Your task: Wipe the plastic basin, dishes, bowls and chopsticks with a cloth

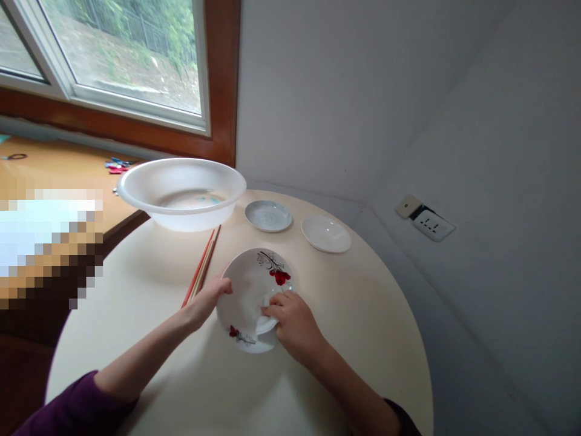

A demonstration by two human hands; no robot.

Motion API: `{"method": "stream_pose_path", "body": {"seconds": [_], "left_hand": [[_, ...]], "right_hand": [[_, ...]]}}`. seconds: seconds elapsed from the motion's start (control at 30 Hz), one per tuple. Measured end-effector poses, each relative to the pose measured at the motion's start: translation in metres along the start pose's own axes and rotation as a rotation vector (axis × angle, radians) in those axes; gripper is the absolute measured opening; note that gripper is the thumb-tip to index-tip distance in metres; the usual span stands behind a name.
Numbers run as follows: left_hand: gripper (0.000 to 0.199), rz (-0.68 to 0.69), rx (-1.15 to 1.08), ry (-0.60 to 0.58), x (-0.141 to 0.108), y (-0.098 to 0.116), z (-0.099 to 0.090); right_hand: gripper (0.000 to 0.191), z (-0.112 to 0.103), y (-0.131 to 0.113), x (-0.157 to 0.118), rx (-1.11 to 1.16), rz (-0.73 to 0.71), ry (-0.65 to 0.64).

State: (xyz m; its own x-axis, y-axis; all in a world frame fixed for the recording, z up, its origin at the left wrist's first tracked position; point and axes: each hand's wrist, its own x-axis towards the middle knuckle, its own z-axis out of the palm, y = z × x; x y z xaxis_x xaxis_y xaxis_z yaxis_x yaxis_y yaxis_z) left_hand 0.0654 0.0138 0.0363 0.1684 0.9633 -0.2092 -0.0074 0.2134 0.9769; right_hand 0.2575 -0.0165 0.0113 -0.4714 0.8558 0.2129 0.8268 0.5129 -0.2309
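Observation:
My left hand (209,301) grips the left rim of a white plate (245,284) decorated with red flowers and black sprigs. The thumb lies over the rim, while the other fingers are hidden beneath. The plate is tilted above the table. My right hand (294,321) is closed at the plate's right side, its fingers bent over the inner face. Under those fingers is a whitish, slightly shiny thing (266,324) whose kind I cannot make out. Several chopsticks (200,269), red, brown and pale, lie just left of the plate.
On the round cream table (136,321) stands a large translucent white basin (195,221). A small grey-white plate (269,217) and a white shallow bowl (325,234) lie toward the back. Behind left is a wooden desk (68,163); walls border the right side.

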Motion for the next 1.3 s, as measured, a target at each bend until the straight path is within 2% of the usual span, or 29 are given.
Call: {"method": "stream_pose_path", "body": {"seconds": [0.07,0.17,0.3,0.37,0.43,0.5,0.57,0.67,0.77,0.9,1.03,1.2,1.3], "left_hand": [[0.017,0.016,0.023,-0.095,-0.003,0.002,0.001],[0.034,0.038,0.032,-0.189,-0.008,0.004,0.003],[0.046,0.034,0.029,-0.189,-0.011,0.002,0.004],[0.047,0.062,0.018,-0.193,-0.011,-0.001,0.004],[0.044,0.091,0.009,-0.192,-0.010,-0.003,0.006],[0.037,0.100,0.008,-0.167,-0.008,-0.003,0.007],[0.029,0.090,0.003,-0.090,-0.006,-0.003,0.008],[0.024,0.065,-0.042,0.057,-0.002,-0.003,0.006],[0.030,0.047,-0.115,0.104,0.001,-0.004,0.002],[0.039,0.018,-0.173,0.122,0.001,-0.005,-0.002],[0.040,-0.041,-0.179,0.086,0.000,-0.004,-0.002],[0.040,-0.156,-0.210,0.012,-0.003,0.002,0.000],[0.043,-0.269,-0.263,0.021,-0.005,0.006,0.002]], "right_hand": [[0.032,-0.002,0.003,0.000,-0.038,0.020,-0.003],[0.043,-0.002,0.004,0.000,-0.054,0.040,0.108],[0.059,0.000,-0.001,0.002,0.026,-0.090,0.257],[0.058,-0.002,-0.006,0.003,0.102,-0.155,0.272],[0.055,-0.005,-0.014,0.002,0.207,-0.193,0.234],[0.050,-0.009,-0.022,0.000,0.327,-0.216,0.154],[0.044,-0.012,-0.029,-0.002,0.409,-0.230,0.078],[0.033,-0.016,-0.032,-0.006,0.390,-0.213,0.077],[0.029,-0.019,-0.022,-0.006,0.277,-0.193,0.127],[0.027,-0.022,0.009,-0.003,0.109,-0.202,0.180],[0.030,-0.022,0.035,0.001,0.040,-0.256,0.274],[0.034,-0.025,0.053,0.000,0.073,-0.237,0.410],[0.032,-0.025,0.067,-0.002,0.282,-0.076,0.632]]}}
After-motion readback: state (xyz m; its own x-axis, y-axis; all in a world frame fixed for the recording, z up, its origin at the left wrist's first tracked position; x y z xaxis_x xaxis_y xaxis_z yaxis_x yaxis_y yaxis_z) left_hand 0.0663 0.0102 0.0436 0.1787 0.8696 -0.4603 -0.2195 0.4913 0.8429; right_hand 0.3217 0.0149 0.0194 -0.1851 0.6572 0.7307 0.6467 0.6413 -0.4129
